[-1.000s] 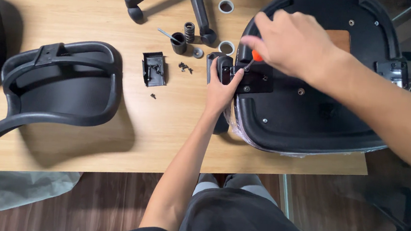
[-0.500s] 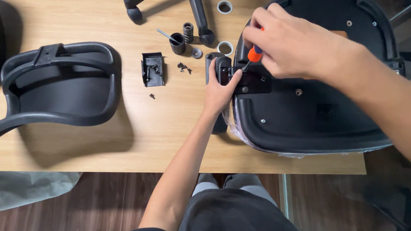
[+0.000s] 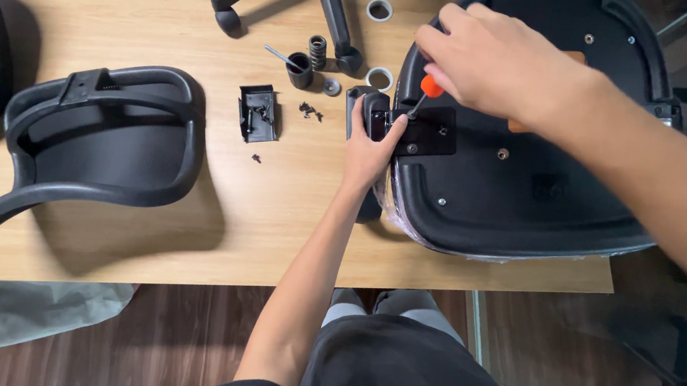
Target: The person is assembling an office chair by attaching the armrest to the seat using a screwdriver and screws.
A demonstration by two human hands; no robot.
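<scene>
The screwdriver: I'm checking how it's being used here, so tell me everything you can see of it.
The screwdriver shows only an orange handle end and a thin dark metal shaft; the rest of the handle is hidden in the right hand, which grips it from above. It tilts, tip down and to the left, meeting the black bracket at the near-left edge of the upturned seat. The left hand steadies that bracket just beside the tip. The tip's type is too small to tell.

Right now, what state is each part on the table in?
Seat pan: underside up, overhanging the table edge.
Bracket: lying on the seat, steadied by left hand.
Screwdriver: gripped by right hand, tip down.
Backrest frame: lying flat, detached.
Screws: loose.
</scene>
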